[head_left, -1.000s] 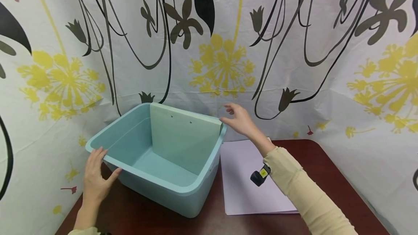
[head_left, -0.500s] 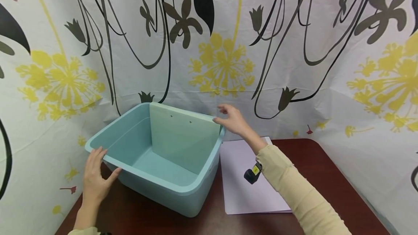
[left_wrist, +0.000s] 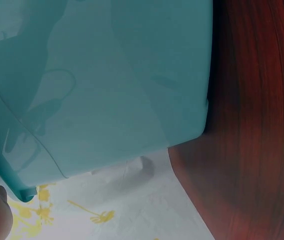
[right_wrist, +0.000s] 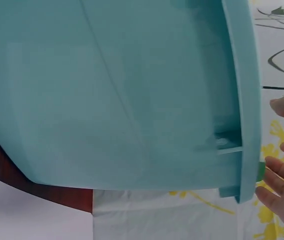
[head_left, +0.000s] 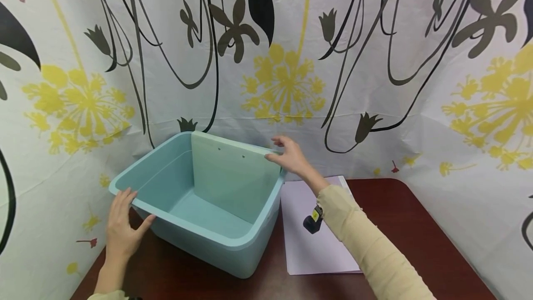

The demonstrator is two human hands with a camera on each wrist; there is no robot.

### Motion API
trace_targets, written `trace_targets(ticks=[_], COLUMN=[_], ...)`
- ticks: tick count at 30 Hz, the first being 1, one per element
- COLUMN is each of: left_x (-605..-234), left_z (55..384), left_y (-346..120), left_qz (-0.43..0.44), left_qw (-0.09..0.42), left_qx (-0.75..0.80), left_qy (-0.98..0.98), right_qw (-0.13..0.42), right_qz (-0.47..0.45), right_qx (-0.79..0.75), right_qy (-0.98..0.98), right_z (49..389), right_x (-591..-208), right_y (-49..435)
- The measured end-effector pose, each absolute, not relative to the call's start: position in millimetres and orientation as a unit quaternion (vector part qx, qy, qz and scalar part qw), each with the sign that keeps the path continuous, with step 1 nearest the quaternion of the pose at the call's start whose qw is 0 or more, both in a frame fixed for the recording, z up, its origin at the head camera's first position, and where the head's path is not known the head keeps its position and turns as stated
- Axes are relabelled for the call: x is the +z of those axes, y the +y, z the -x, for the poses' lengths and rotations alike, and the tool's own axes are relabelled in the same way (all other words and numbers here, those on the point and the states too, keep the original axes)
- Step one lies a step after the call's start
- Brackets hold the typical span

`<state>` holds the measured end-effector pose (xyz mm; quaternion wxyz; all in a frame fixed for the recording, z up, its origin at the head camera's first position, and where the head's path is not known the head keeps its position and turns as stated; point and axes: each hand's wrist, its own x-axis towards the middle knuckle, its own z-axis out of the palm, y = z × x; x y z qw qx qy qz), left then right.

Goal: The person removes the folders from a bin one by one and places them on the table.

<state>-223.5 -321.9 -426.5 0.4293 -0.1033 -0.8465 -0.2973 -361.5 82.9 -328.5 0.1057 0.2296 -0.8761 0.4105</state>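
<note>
The green board (head_left: 233, 182) looks placed, upright along the blue tub (head_left: 208, 250)'s 1 o'clock side (what's left is unclear); the left hand (head_left: 122, 230) rests loose-fingered at 8 o'clock, the right hand (head_left: 292, 155), relaxed, ungripping, at 2.

No text can be read
A yellow label (head_left: 315, 215) is seen on the black wrist camera (head_left: 311, 226), too small to be read.

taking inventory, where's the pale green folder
Left of centre in the head view, the green folder stands in the blue tub along its far side, by the right hand.
</note>
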Motion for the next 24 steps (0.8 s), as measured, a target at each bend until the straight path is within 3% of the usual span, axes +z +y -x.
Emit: trace_targets(ticks=[14, 24], left_x=[-427.7, -428.7], left_z=[224.7, 225.4], left_y=[-322.1, -321.6], left_qz=[0.106, 0.106], left_qw=[0.434, 0.436], left_qx=[-0.297, -0.296], left_qy=[-0.844, -0.843], right_qw=[0.136, 0.115], right_qz=[-0.221, -0.225], right_qx=[0.423, 0.414], right_qy=[-0.868, -0.874], right_z=[366.2, 363.0], right_x=[-340.3, -344.0], right_y=[73.0, 64.1])
